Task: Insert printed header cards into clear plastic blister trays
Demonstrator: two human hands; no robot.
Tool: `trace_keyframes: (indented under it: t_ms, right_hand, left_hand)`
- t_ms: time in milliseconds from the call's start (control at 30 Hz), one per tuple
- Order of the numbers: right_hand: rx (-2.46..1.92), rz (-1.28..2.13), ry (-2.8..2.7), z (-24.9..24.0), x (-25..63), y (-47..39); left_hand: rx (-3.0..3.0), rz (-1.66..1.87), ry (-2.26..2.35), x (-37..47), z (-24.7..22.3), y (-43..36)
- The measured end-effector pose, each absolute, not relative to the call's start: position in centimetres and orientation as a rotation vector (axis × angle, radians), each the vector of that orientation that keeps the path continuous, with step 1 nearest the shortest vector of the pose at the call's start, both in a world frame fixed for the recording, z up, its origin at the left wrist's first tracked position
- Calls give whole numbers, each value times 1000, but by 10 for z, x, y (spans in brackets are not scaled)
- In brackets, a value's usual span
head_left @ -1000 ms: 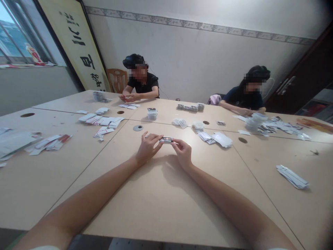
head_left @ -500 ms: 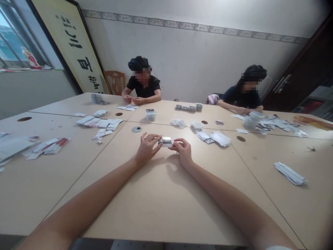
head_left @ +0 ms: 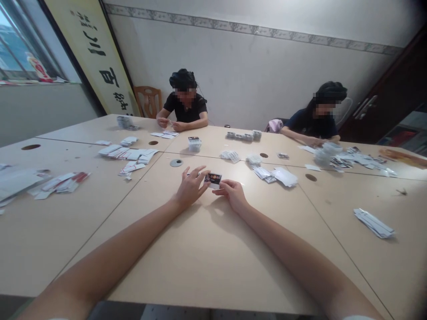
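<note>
A small dark card with orange print and a white lower strip is held up just above the table, between my two hands. My left hand has its thumb and a finger at the card's left edge, the other fingers raised and bent. The right edge is pinched by the thumb and fingers of my right hand. Beyond my hands stands a stack of small packs. White sachets and a pile of clear-wrapped pieces lie to the right.
Across the pale table sit two people, a black-shirted person and a dark-clothed person, both handling small items. White and red slips are spread at left. A bundle of white slips lies at right. Round cable holes pierce the tabletop.
The card has tilted: its bright glare is gone and the orange print now shows. My left fingers are slightly more spread. The view has shifted a little.
</note>
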State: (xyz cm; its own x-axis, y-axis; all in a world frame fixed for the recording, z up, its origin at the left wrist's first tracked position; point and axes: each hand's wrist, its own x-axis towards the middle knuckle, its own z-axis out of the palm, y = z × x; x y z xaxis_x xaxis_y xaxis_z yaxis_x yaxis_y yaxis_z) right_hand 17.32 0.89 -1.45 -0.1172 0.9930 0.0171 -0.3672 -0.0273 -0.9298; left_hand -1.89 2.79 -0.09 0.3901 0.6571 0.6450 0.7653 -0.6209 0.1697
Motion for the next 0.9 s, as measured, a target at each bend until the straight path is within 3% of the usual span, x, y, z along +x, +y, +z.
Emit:
trace_keyframes:
  t_ms: [267,567,900]
  right_hand:
    - [-864,1500,-997,-12,173,8]
    - [-861,1520,-991,-16,174,16]
    - [-849,1507,-1018,-17,174,16]
  left_hand:
    - [-2464,-904,-1253,-15,3,21]
    - [-2582,-1128,-1349,-1,-2,9]
    - [-2583,-1058,-1413,-2,-2,9]
